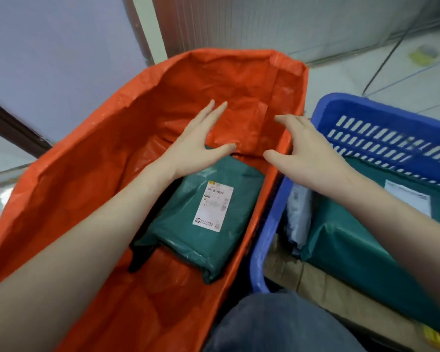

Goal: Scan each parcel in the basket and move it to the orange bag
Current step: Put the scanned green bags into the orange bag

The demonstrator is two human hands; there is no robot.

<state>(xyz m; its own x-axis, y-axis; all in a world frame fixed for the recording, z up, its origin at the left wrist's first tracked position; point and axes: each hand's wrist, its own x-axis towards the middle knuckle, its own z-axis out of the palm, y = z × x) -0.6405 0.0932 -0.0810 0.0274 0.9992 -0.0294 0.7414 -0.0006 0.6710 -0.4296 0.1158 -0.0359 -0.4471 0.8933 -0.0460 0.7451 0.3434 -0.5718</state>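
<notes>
Entry: one parcel bagged, more waiting in the basket.

I log both hands spread and empty, left hand (196, 146) and right hand (308, 151), above the green plastic mailer with white label (203, 219) lying flat in the orange woven bag (87, 153) (apparently just released); further green parcels (361, 247) remain in the blue slotted plastic basket (264, 240), presumably unscanned.

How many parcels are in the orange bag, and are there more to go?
One green parcel lies in the orange bag. Both hands, left and right, are open and hold nothing. At least a green parcel and a white one wait in the blue basket.
</notes>
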